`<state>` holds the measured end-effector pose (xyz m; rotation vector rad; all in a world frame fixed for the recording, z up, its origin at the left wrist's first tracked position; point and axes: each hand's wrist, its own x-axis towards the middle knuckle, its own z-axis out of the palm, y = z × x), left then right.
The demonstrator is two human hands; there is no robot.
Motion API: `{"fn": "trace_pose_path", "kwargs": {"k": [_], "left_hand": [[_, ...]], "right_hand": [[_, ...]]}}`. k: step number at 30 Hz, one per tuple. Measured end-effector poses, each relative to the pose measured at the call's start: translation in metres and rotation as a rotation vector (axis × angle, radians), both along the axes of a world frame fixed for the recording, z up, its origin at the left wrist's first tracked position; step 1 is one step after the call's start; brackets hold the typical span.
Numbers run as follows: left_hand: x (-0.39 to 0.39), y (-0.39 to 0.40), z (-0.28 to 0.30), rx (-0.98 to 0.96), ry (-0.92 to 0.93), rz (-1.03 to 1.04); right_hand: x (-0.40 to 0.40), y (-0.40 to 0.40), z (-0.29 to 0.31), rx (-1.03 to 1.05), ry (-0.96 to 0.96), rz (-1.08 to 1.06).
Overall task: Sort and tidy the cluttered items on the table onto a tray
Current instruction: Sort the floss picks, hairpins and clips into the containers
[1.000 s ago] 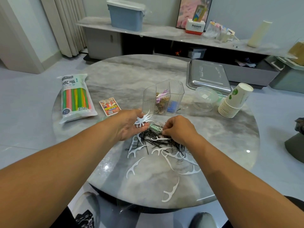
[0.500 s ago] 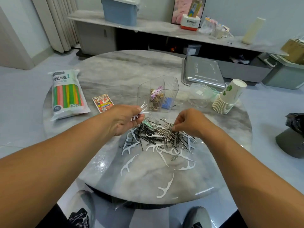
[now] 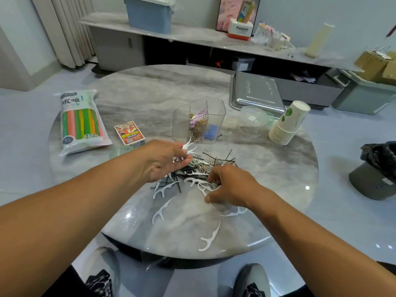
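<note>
A heap of black hairpins (image 3: 216, 160) mixed with white floss picks (image 3: 196, 181) lies mid-table. My left hand (image 3: 165, 160) hovers at the heap's left edge, shut on a bunch of white floss picks (image 3: 186, 150). My right hand (image 3: 230, 186) rests on the heap's near right side, fingertips pinching among picks and pins; what it grips is hidden. More floss picks (image 3: 160, 212) lie loose toward the near edge. A clear divided organizer (image 3: 199, 120) behind the heap holds clips. The steel tray (image 3: 256, 92) sits at the far right of the table.
A pack of coloured straws (image 3: 80, 122) and a small card box (image 3: 129, 133) lie on the left. A clear plastic bowl (image 3: 252, 122) and a tipped stack of paper cups (image 3: 288, 124) lie right of the organizer. The round marble table (image 3: 150, 91) ends close to my knees.
My right hand has come back down and nearer, from the heap's far right onto its near side. My left hand still holds its floss picks, almost unmoved.
</note>
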<state>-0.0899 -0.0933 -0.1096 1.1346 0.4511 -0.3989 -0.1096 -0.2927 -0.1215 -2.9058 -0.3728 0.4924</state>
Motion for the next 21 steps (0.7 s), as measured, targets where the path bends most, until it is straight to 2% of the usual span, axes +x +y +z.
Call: {"fn": "trace_pose_path", "kwargs": {"k": [5,11,18,21], "left_hand": [[-0.004,0.001,-0.003,0.058,0.04,0.019],[-0.001,0.004,-0.004,0.118,0.085,0.048],[-0.006,-0.001,-0.003,0.185,0.063,-0.04],[-0.005,-0.001,-0.002,0.197,0.058,-0.043]], "right_hand": [[0.008,0.001,0.0,0.114,0.064,-0.068],[0.011,0.005,0.0,0.111,0.018,-0.044],[0.013,0.005,-0.002,0.15,-0.017,-0.052],[0.016,0.0,0.002,0.235,0.016,-0.121]]}}
